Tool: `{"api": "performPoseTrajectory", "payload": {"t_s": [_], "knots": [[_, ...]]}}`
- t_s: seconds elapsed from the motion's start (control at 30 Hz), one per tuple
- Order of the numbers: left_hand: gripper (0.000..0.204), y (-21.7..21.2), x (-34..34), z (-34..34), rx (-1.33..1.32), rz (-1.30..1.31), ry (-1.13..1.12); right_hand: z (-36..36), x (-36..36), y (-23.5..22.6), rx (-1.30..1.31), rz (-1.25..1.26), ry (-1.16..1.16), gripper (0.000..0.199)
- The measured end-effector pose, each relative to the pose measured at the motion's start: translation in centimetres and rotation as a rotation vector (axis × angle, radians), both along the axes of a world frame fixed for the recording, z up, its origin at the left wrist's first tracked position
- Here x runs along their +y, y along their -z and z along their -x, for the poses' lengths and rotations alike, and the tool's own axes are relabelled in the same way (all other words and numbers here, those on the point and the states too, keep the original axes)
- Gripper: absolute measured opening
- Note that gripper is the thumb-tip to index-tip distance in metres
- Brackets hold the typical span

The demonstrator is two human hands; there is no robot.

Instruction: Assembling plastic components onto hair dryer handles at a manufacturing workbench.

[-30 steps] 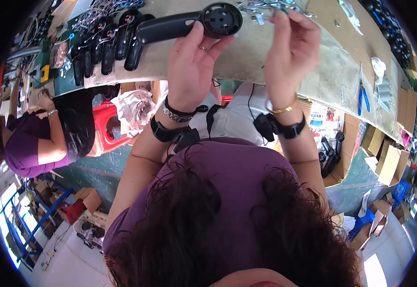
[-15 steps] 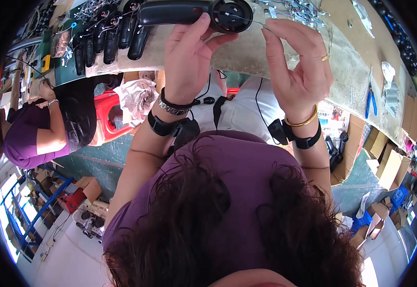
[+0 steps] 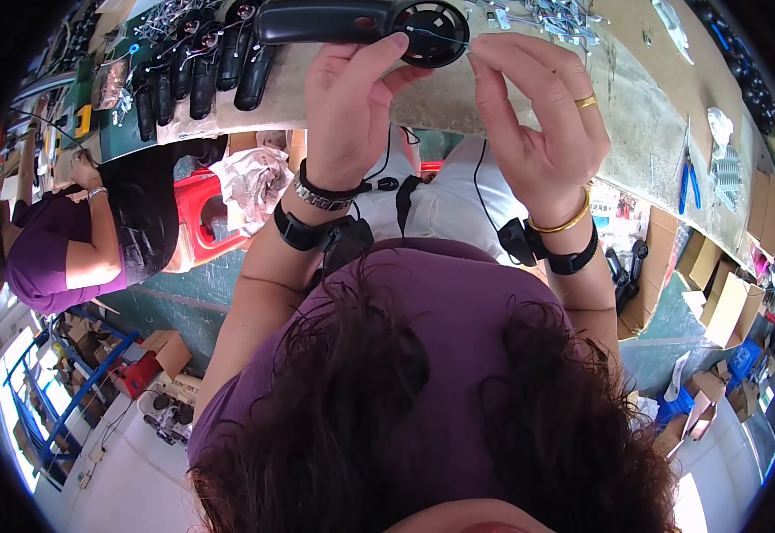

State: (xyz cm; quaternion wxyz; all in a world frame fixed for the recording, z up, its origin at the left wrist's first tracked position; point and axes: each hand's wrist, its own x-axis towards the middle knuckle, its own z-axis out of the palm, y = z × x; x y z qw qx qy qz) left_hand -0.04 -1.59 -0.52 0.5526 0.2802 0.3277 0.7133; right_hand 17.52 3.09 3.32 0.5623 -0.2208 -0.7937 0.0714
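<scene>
My left hand (image 3: 345, 120) grips a black plastic housing (image 3: 321, 22) with a long handle and a round, cup-shaped end, held above the bench. Its thumb presses near the rim of the round end. A thin wire (image 3: 443, 36) runs out of that round opening toward the right. Close beside the rim, my right hand (image 3: 543, 124) pinches the wire's free end between thumb and forefinger, its other fingers loosely curled. What sits deep inside the cup is too small to make out.
Several black handles (image 3: 202, 84) with wires lie on the bench (image 3: 458, 107) at left; a heap of small wired parts (image 3: 552, 19) lies behind my right hand. Blue-handled pliers (image 3: 689, 182) rest at right. A co-worker (image 3: 59, 240) sits at far left near a red stool (image 3: 196, 218).
My right hand has moved left, closer to the rim of the round end, with the wire still pinched. The housing's round end has dipped slightly; my left hand keeps its grip.
</scene>
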Motion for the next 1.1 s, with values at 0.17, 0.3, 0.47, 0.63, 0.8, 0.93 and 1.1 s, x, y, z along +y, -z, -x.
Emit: {"api": "performPoseTrajectory", "payload": {"t_s": [0.17,0.3,0.47,0.63,0.8,0.93,1.1], "knots": [[0.014,-0.1,0.3,-0.4,-0.046,-0.007,-0.072,-0.5,-0.1,0.6,-0.013,0.071,-0.055,0.028],[0.013,-0.2,0.3,-0.6,-0.049,0.049,-0.087,-0.6,-0.4,0.9,-0.049,0.086,-0.083,0.029],[0.012,0.1,0.3,-0.7,-0.026,0.062,-0.117,-0.5,-0.4,1.2,-0.063,0.042,-0.13,0.032],[0.012,-0.2,0.5,-1.4,-0.047,0.042,-0.131,-0.4,-0.5,1.3,-0.062,0.047,-0.153,0.033],[0.015,0.3,0.6,-1.2,-0.055,0.123,-0.14,-0.6,-0.7,1.2,-0.157,0.053,-0.207,0.034],[0.015,0.8,0.6,-1.4,-0.045,0.093,-0.181,-0.5,-0.8,1.6,-0.138,0.062,-0.21,0.033],[0.017,1.0,0.8,-1.6,-0.009,0.186,-0.166,-0.3,-0.5,2.5,-0.011,0.104,-0.131,0.031]]}}
